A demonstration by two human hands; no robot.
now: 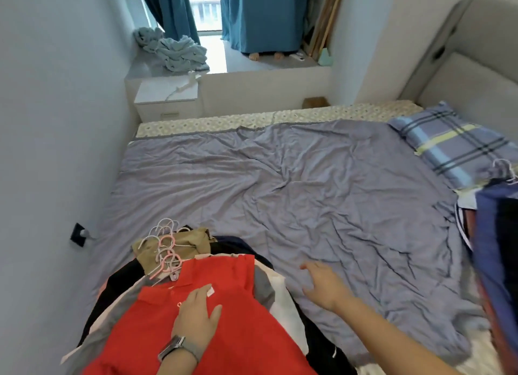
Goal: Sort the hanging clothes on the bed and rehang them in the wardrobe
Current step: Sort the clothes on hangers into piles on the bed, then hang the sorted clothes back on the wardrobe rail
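L hand [197,313]: palm down, fingers straight and together, thumb splayed to the right; lies flat on red shirt [224,332].
L wrist: watch [175,346] w/ dark band strapped on; wrist straight, in line w/ forearm.
L forearm: enters from bottom edge, runs up and slightly right.
R hand [325,288]: palm down, fingers loosely spread and a bit bent, holding nothing; over the sheet [308,178], contact w/ it can't be told.
R wrist: roughly straight.
R forearm: bare, enters from lower right corner, angles up-left.
Hands: apart, R a little further fwd than L.
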